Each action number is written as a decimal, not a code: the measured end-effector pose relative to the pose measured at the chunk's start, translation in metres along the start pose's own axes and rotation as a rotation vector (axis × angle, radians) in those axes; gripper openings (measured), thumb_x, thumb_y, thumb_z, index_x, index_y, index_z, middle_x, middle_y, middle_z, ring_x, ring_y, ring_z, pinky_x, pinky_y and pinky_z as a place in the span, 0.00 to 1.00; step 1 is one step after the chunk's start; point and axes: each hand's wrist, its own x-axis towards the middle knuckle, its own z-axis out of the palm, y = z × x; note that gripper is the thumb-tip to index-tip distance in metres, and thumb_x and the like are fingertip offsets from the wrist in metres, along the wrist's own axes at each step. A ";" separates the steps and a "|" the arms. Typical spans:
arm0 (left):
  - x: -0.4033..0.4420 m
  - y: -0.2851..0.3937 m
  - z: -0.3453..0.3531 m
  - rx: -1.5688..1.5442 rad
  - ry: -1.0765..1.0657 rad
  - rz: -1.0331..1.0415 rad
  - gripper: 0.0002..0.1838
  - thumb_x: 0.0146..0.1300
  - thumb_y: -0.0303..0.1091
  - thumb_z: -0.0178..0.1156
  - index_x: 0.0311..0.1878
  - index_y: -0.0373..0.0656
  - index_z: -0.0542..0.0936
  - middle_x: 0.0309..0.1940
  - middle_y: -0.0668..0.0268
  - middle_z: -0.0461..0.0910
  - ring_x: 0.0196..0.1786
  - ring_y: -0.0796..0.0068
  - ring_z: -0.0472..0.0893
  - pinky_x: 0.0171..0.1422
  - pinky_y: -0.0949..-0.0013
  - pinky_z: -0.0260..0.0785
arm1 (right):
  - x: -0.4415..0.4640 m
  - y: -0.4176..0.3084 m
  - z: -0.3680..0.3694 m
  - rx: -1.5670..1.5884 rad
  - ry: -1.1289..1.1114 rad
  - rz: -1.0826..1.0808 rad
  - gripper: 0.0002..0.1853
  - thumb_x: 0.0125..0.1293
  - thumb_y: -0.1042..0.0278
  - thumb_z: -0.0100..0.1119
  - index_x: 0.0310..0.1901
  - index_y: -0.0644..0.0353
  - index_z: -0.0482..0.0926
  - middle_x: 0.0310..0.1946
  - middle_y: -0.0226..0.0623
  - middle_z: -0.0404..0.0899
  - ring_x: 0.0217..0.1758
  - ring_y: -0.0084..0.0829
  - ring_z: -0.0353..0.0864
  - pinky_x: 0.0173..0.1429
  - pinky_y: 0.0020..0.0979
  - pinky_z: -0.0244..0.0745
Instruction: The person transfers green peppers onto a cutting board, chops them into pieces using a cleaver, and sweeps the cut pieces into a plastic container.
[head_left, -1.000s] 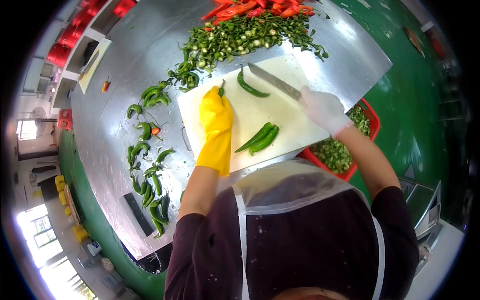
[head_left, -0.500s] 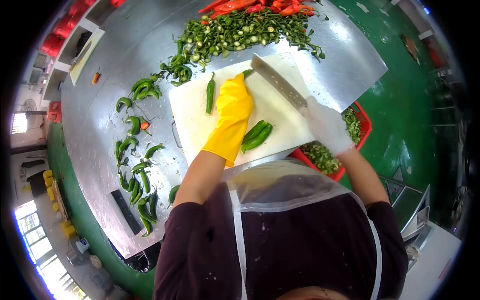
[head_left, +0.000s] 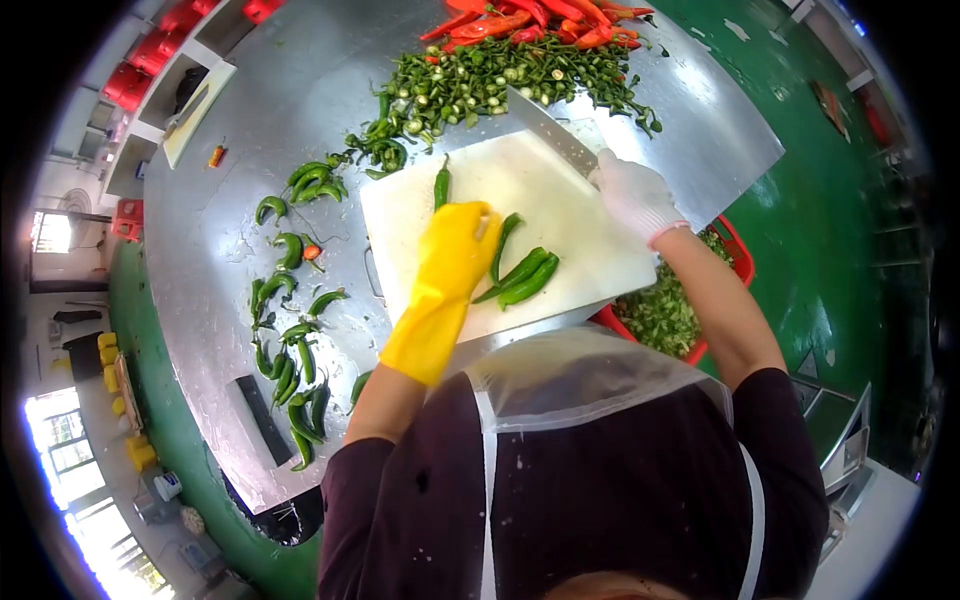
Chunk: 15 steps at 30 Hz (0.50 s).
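Observation:
My left hand (head_left: 458, 255), in a yellow rubber glove, hovers over the white cutting board (head_left: 590, 255) with its fingers curled. It covers the lower end of one green chili pepper (head_left: 441, 184); whether anything is in its grip is hidden. Just right of it lies another green pepper (head_left: 507, 243), beside a pair of green peppers (head_left: 527, 278). In a white glove, my right hand (head_left: 636, 198) grips a kitchen knife (head_left: 553, 132). The broad blade points up and left across the board's far edge, toward the cut stems.
Beyond the board are a heap of green stem ends (head_left: 500, 85) and red peppers (head_left: 540, 20). Several whole green peppers (head_left: 287, 375) lie on the metal table (head_left: 210, 260) at left, near a dark bar (head_left: 258, 420). A red basket (head_left: 738, 250) of chopped green pieces stands below right.
My left hand has moved down and left from the board's far part. The pepper it held now lies by the pair. The knife has moved up, away from the board's middle.

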 end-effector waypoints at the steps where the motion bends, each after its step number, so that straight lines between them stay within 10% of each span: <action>1: 0.000 -0.005 -0.010 0.005 0.007 -0.071 0.13 0.73 0.38 0.62 0.53 0.44 0.87 0.45 0.50 0.88 0.50 0.42 0.86 0.55 0.47 0.78 | 0.002 -0.001 -0.004 -0.001 -0.006 -0.043 0.14 0.80 0.58 0.47 0.52 0.59 0.75 0.50 0.45 0.91 0.52 0.55 0.89 0.55 0.53 0.80; 2: 0.003 -0.031 0.005 -0.017 0.352 0.097 0.12 0.71 0.37 0.65 0.49 0.41 0.88 0.42 0.48 0.88 0.48 0.42 0.85 0.54 0.47 0.77 | 0.001 -0.003 -0.006 -0.001 -0.021 -0.084 0.14 0.80 0.58 0.46 0.52 0.58 0.75 0.51 0.43 0.91 0.52 0.54 0.89 0.54 0.52 0.81; 15: 0.030 -0.082 0.047 -0.170 0.330 0.253 0.10 0.66 0.31 0.66 0.48 0.40 0.88 0.39 0.50 0.88 0.48 0.41 0.85 0.55 0.46 0.77 | 0.045 -0.050 0.020 -0.054 -0.176 -0.252 0.18 0.78 0.57 0.47 0.55 0.58 0.82 0.52 0.51 0.89 0.55 0.53 0.89 0.62 0.50 0.80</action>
